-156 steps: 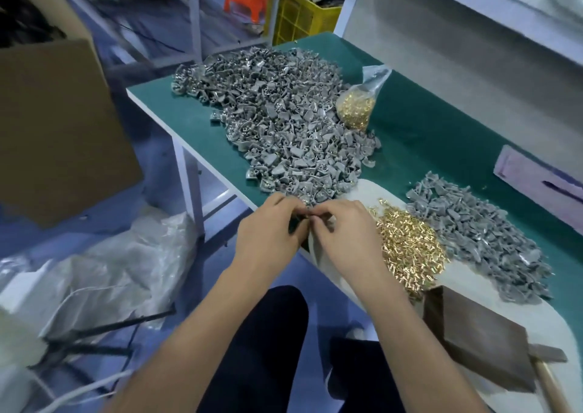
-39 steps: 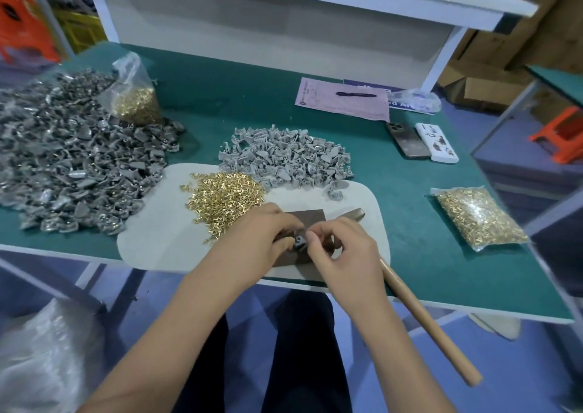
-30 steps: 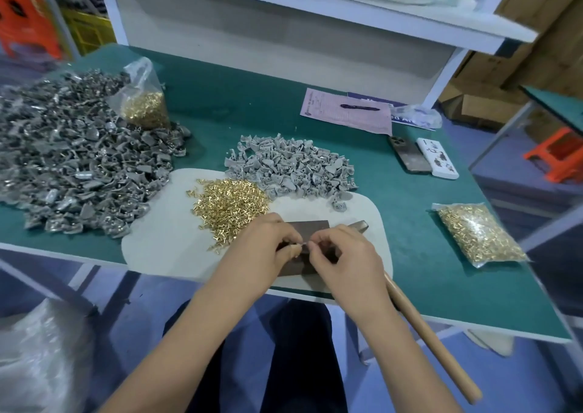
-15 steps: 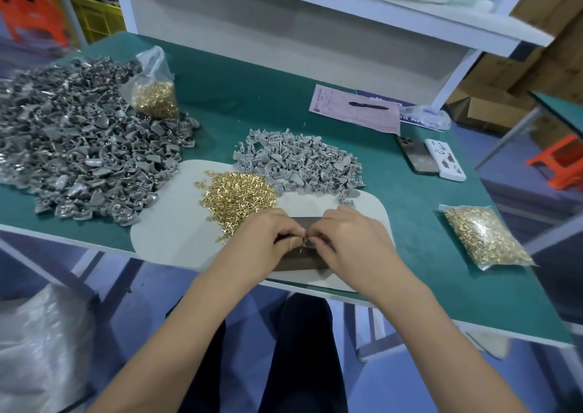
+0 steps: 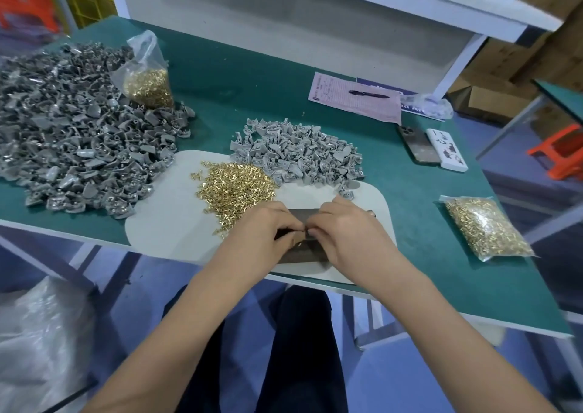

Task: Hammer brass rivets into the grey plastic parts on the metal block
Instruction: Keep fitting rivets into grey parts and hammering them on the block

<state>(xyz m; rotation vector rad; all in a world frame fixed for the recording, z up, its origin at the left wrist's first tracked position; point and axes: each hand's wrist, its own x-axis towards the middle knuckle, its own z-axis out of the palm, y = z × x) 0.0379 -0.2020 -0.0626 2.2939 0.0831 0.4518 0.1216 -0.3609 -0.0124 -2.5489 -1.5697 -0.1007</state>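
Observation:
My left hand [image 5: 265, 232] and my right hand [image 5: 347, 232] meet fingertip to fingertip just above the dark metal block [image 5: 303, 216]. The left pinches a small grey plastic part, and the right pinches what looks like a brass rivet against it. My fingers hide both pieces almost fully. Loose brass rivets [image 5: 235, 188] lie in a heap on the white mat [image 5: 167, 223] left of the block. A pile of grey plastic parts [image 5: 296, 157] lies behind the block. Only the tip of the hammer head [image 5: 372, 213] shows by my right hand.
A large heap of grey parts [image 5: 72, 141] covers the table's left side, with a bag of rivets [image 5: 146, 81] on it. Another rivet bag [image 5: 485, 226] lies at the right. Paper with a pen [image 5: 356, 100] and two phones [image 5: 418, 144] lie farther back. White shelving stands behind.
My hands have stayed together over the block, still pinching the small pieces. The hammer handle seen a second ago now lies hidden under my right forearm. The view has shifted slightly.

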